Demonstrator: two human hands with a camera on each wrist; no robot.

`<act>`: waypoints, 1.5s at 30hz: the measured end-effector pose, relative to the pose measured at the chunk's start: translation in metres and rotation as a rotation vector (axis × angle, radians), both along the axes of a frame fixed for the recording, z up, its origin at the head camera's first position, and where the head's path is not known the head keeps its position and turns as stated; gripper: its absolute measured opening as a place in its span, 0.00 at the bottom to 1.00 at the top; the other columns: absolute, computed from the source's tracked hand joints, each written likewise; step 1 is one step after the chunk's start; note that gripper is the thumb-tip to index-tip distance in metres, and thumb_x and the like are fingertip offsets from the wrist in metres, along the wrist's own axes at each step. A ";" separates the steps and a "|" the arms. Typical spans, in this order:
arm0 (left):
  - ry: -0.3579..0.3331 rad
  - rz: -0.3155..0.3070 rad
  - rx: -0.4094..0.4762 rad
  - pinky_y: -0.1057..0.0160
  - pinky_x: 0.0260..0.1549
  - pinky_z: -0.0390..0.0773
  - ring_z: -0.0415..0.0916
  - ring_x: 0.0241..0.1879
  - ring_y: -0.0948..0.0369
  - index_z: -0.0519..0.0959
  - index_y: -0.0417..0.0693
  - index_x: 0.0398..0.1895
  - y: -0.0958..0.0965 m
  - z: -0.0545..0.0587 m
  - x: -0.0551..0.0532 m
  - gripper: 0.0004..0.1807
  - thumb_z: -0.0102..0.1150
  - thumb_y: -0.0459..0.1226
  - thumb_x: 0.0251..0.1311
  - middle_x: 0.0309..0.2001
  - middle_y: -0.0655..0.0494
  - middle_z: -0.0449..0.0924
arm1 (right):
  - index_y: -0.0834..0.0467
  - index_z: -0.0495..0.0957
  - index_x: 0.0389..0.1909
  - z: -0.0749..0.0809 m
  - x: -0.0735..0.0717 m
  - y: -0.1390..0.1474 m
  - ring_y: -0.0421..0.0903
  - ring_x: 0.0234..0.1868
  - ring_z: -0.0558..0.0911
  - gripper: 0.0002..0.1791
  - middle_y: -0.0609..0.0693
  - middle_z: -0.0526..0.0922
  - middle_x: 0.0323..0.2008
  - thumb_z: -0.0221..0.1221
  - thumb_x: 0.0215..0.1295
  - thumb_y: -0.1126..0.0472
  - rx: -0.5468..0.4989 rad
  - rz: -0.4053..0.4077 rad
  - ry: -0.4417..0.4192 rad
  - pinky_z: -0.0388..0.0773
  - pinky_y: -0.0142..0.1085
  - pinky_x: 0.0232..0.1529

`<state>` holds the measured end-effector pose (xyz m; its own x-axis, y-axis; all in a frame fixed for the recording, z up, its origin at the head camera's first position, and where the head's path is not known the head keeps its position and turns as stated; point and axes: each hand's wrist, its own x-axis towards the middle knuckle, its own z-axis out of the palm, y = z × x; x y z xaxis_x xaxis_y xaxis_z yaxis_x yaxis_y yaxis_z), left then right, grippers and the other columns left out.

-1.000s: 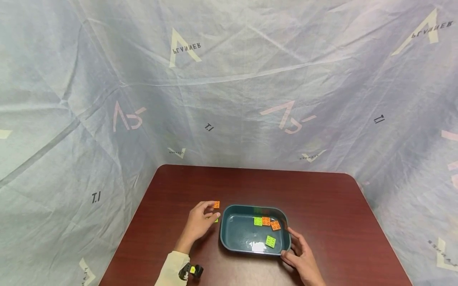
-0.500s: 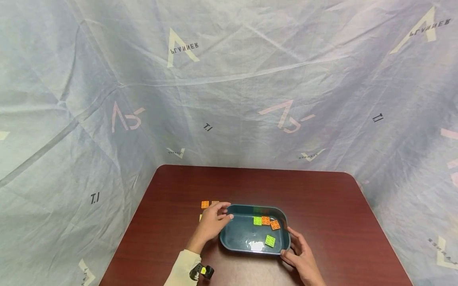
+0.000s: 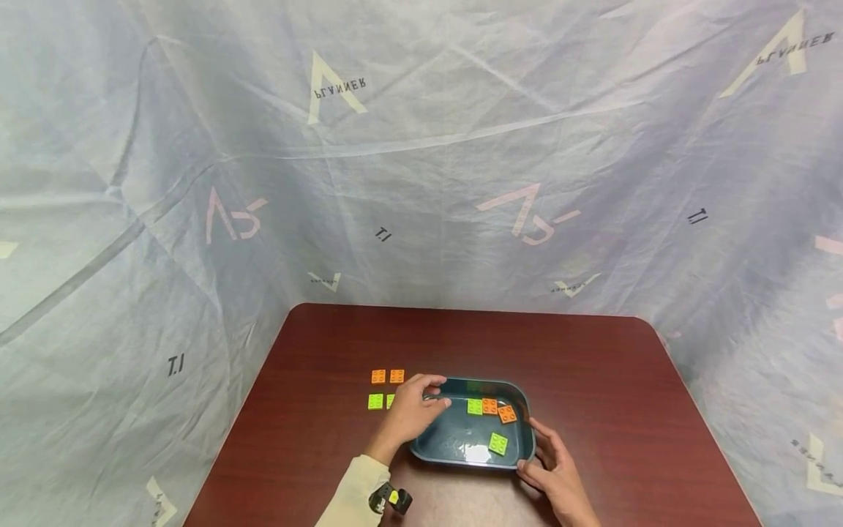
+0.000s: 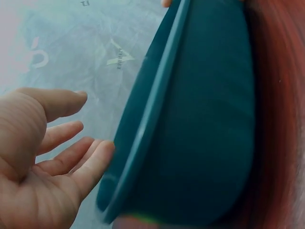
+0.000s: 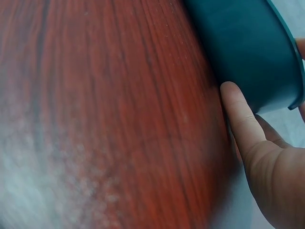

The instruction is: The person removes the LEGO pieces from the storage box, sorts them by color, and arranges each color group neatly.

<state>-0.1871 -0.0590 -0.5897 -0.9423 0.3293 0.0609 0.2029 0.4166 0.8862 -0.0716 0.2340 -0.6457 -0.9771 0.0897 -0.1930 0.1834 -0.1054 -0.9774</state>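
Observation:
A dark teal plastic tray (image 3: 461,462) sits on the table with toy building bricks inside. Near its back wall are a green brick (image 3: 475,407), an orange brick (image 3: 489,406) and a second orange brick (image 3: 507,414); another green brick (image 3: 498,443) lies toward the front right. My left hand (image 3: 411,411) hovers over the tray's left end, thumb and fingers apart, nothing between them. In the left wrist view the same hand (image 4: 52,167) is beside the rim. My right hand (image 3: 556,472) holds the tray's right end, its thumb (image 5: 240,112) against the outer wall.
Left of the tray, on the reddish-brown table (image 3: 560,351), lie two orange bricks (image 3: 378,376) and two green bricks (image 3: 375,401), one green partly behind my left hand. A grey printed sheet (image 3: 421,183) hangs around the table's back and sides.
My left hand has moved right, from beside the loose bricks to over the tray's left end, uncovering those bricks. The right hand and the tray have stayed in place.

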 end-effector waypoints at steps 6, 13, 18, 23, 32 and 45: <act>0.012 0.027 -0.075 0.59 0.49 0.87 0.85 0.56 0.53 0.83 0.49 0.63 0.019 -0.008 -0.006 0.22 0.71 0.44 0.68 0.58 0.48 0.84 | 0.51 0.64 0.79 0.000 0.000 0.003 0.51 0.56 0.85 0.46 0.69 0.69 0.73 0.66 0.60 0.75 0.000 -0.004 -0.008 0.89 0.40 0.46; -0.035 0.003 -0.097 0.60 0.45 0.86 0.84 0.56 0.55 0.83 0.50 0.63 0.034 -0.015 -0.009 0.21 0.70 0.41 0.69 0.59 0.50 0.84 | 0.54 0.63 0.80 0.001 0.000 0.000 0.52 0.55 0.85 0.46 0.70 0.68 0.72 0.66 0.60 0.76 0.006 0.003 0.003 0.89 0.41 0.46; -0.059 -0.010 -0.101 0.60 0.45 0.86 0.84 0.56 0.55 0.84 0.50 0.62 0.043 -0.026 -0.010 0.20 0.69 0.39 0.69 0.60 0.51 0.84 | 0.52 0.64 0.79 0.003 0.001 -0.002 0.52 0.56 0.85 0.45 0.70 0.67 0.73 0.66 0.61 0.76 0.007 -0.002 -0.008 0.88 0.42 0.46; -0.053 -0.005 -0.136 0.60 0.45 0.85 0.84 0.54 0.59 0.85 0.53 0.61 0.051 -0.037 -0.015 0.19 0.70 0.39 0.68 0.58 0.54 0.84 | 0.52 0.63 0.79 0.004 0.001 -0.002 0.52 0.59 0.83 0.45 0.69 0.67 0.73 0.66 0.62 0.76 0.006 -0.003 -0.013 0.88 0.41 0.48; -0.014 0.011 -0.162 0.54 0.49 0.86 0.85 0.55 0.54 0.86 0.52 0.59 0.059 -0.041 -0.012 0.18 0.71 0.38 0.66 0.56 0.54 0.87 | 0.53 0.64 0.79 0.004 0.001 -0.003 0.52 0.60 0.82 0.46 0.70 0.67 0.74 0.67 0.60 0.76 -0.007 -0.006 -0.008 0.88 0.41 0.47; -0.026 -0.029 -0.229 0.56 0.47 0.85 0.83 0.52 0.58 0.87 0.56 0.58 0.062 -0.048 -0.016 0.18 0.74 0.40 0.64 0.53 0.60 0.88 | 0.52 0.64 0.79 0.005 0.001 -0.004 0.51 0.60 0.81 0.46 0.69 0.67 0.74 0.66 0.60 0.76 -0.002 -0.013 -0.011 0.88 0.42 0.48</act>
<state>-0.2027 0.0029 -0.6378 -0.9326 0.3585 -0.0424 0.1961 0.6018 0.7742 -0.0704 0.2296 -0.6411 -0.9737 0.1017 -0.2040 0.1929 -0.1098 -0.9751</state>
